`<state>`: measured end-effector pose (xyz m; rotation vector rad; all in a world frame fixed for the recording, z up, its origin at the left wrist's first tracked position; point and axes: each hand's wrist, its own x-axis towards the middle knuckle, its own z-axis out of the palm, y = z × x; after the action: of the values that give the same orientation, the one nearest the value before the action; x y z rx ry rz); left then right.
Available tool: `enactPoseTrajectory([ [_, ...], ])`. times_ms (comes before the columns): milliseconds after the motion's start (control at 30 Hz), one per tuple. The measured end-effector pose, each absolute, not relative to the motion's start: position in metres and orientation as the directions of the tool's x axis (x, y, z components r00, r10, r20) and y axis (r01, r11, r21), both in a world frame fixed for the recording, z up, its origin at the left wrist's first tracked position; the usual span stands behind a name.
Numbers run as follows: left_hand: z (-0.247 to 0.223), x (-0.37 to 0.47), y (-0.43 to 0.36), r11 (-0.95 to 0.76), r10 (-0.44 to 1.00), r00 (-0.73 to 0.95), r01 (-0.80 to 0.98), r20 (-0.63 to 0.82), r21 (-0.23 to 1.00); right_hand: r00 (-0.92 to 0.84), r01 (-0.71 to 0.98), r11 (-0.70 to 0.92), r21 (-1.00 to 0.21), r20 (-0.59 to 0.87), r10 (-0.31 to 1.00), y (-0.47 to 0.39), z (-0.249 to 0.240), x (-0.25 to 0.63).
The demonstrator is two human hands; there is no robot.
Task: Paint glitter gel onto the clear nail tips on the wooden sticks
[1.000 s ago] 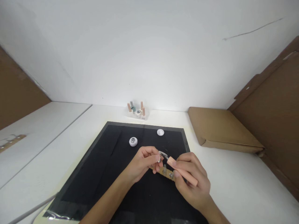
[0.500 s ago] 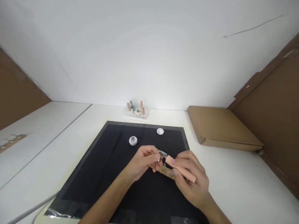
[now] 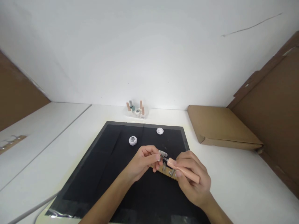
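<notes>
My left hand (image 3: 144,161) is closed in a pinch on a small silver piece with a clear nail tip (image 3: 163,153) at my fingertips. Below those fingers extends a tan wooden strip (image 3: 167,172) with more nail tips standing on it; whether my left fingers also grip it is hidden. In my right hand (image 3: 195,177) is a nail polish brush (image 3: 183,170) by its long peach handle. Its bristle end points left and meets or nearly meets the silver piece; contact is too small to tell.
On the black mat (image 3: 102,168) sit an open white jar (image 3: 133,141) and a white lid (image 3: 160,131). Behind stands a clear tray (image 3: 146,116) of nail polish bottles. A cardboard box (image 3: 221,124) lies right; another strip with nail tips (image 3: 11,144) lies far left.
My right hand has shifted slightly right and down, and the brush end has drawn down off the clear nail tip toward the silver piece. My left hand keeps its pinch.
</notes>
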<state>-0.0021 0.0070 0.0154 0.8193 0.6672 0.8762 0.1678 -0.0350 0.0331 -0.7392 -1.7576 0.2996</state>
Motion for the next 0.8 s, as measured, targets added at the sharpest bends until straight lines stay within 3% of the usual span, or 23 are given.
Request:
enactPoseTrajectory([
  [800,0.0148,-0.0015,0.0052,0.426,0.842,0.505,-0.41,-0.188,0.807,-0.109,0.337,0.777,-0.531,0.798,0.593,-0.0335,0.0333,0.1685],
])
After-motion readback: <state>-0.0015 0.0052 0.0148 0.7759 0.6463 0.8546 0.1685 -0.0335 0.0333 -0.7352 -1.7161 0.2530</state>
